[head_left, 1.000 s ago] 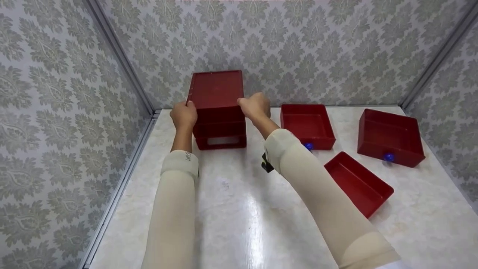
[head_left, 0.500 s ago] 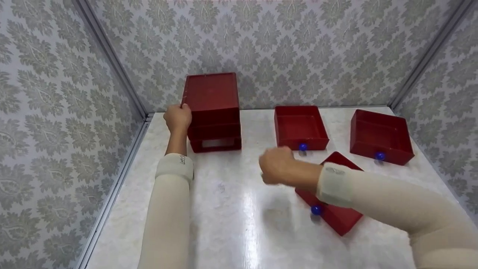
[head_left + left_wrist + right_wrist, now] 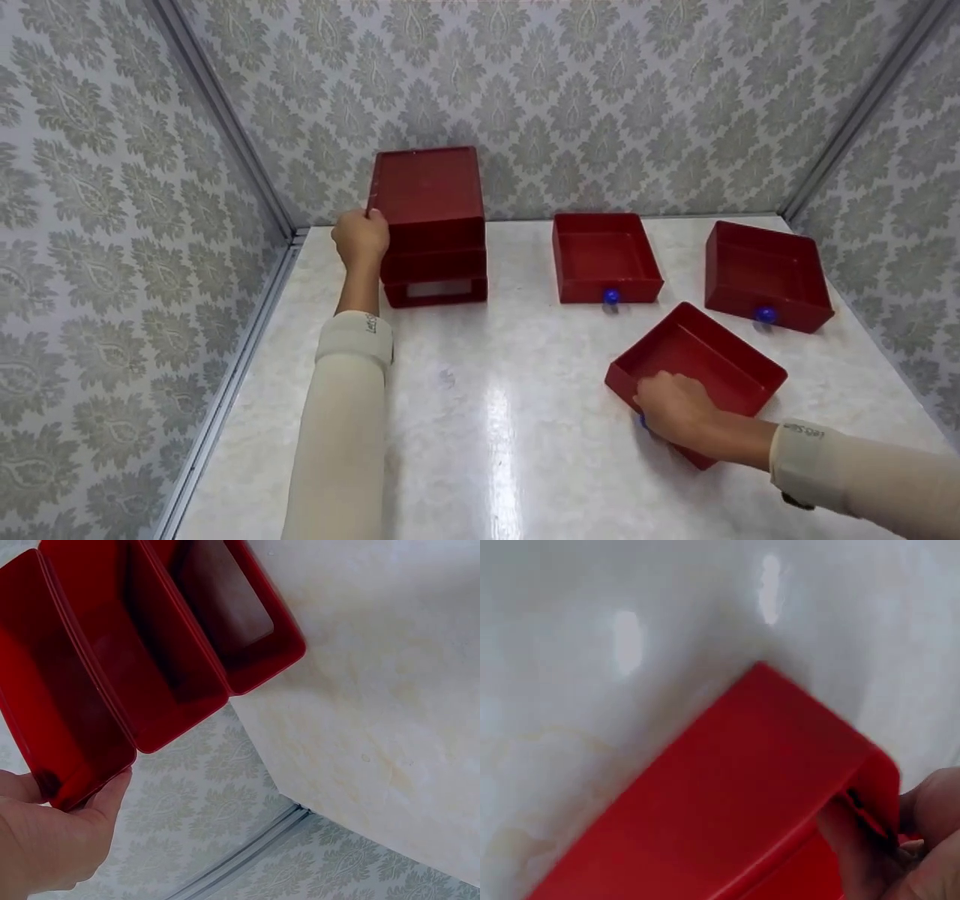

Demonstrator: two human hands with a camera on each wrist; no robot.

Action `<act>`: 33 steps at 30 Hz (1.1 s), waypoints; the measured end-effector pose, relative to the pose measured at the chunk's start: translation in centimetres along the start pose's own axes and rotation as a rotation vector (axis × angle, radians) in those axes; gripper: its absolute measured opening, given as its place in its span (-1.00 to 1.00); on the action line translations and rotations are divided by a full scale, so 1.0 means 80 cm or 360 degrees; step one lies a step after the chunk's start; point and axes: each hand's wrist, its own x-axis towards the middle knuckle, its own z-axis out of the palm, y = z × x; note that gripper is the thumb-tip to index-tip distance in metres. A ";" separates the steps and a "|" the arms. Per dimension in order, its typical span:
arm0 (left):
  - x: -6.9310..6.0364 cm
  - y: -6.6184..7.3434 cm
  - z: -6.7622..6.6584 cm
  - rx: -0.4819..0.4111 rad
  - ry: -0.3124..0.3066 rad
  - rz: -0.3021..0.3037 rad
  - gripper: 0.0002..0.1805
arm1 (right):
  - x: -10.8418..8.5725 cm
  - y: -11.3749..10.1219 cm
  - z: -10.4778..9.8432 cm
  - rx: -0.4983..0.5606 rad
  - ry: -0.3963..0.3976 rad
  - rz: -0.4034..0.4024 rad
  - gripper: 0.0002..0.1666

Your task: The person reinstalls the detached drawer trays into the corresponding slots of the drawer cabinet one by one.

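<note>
At the back left stands a stacked red drawer cabinet (image 3: 427, 187) with three hollow compartments facing front. My left hand (image 3: 360, 238) grips its upper left side; in the left wrist view, the fingers (image 3: 111, 795) hold the wall of the end compartment (image 3: 45, 690). At the front right, my right hand (image 3: 675, 409) pinches the front wall of a red drawer (image 3: 731, 356), beside its blue knob (image 3: 643, 421), which is mostly hidden. That drawer sits turned at an angle. In the right wrist view, the drawer wall (image 3: 705, 787) runs between thumb and fingers.
Two more red drawers with blue knobs lie on the pale glossy table (image 3: 450, 450): one at the back (image 3: 600, 255), the other farther right (image 3: 769, 266). Patterned walls (image 3: 525, 90) enclose the table at the back and both sides.
My right hand has let go of the cabinet, swung right and down, and taken hold of the angled drawer's front wall. The drawer has tipped or turned slightly. My left hand stays on the cabinet.
</note>
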 end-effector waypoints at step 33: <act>-0.001 0.004 0.002 0.0044 -0.0001 -0.0062 -0.54 | 0.039 -0.314 -0.006 -0.0058 0.0435 -0.1100 -0.68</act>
